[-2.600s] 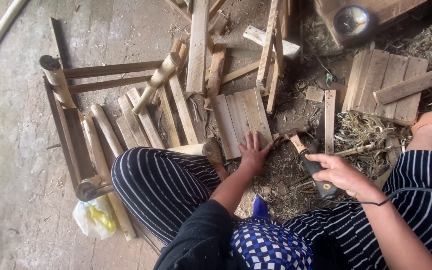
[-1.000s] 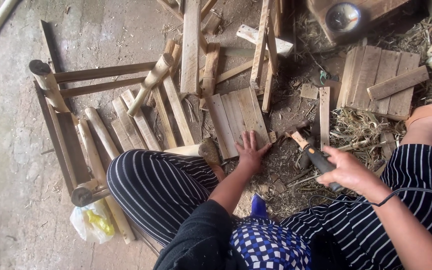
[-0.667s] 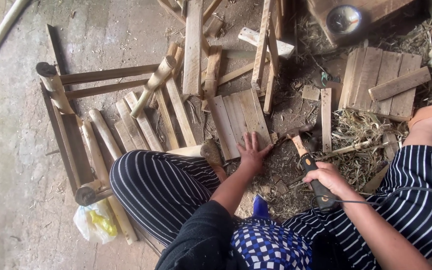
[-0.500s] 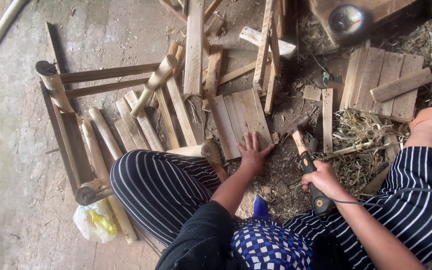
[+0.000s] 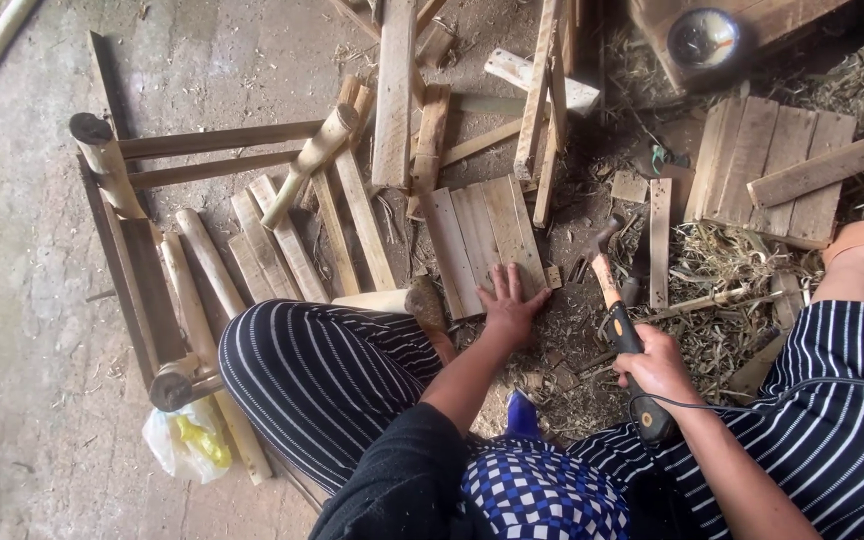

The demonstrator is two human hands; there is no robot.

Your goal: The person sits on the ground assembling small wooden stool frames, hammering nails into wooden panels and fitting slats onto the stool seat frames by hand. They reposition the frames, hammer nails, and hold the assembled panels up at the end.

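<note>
Sitting on the ground in striped trousers, you have your left hand spread flat, fingers apart, on the near edge of a small panel of joined wooden slats that lies on the dirt just ahead of your knees. Your right hand is wrapped tight around the dark grip of a hammer, fingers closed on the handle; the tool's pale wooden shaft runs up and away from you, and its metal head sits just beside the right edge of the panel, low over the dirt, though you cannot tell whether it touches the ground. A thin vertical wooden strip lies right of the hammer head, amid dry straw and shavings. A larger slatted panel with a loose batten across it rests farther right. To your left, a bamboo frame lies flat with split bamboo pieces inside it, and a crumpled plastic bag with something yellow in it sits near its lower corner. A metal bowl stands on a wooden block at the top right.
</note>
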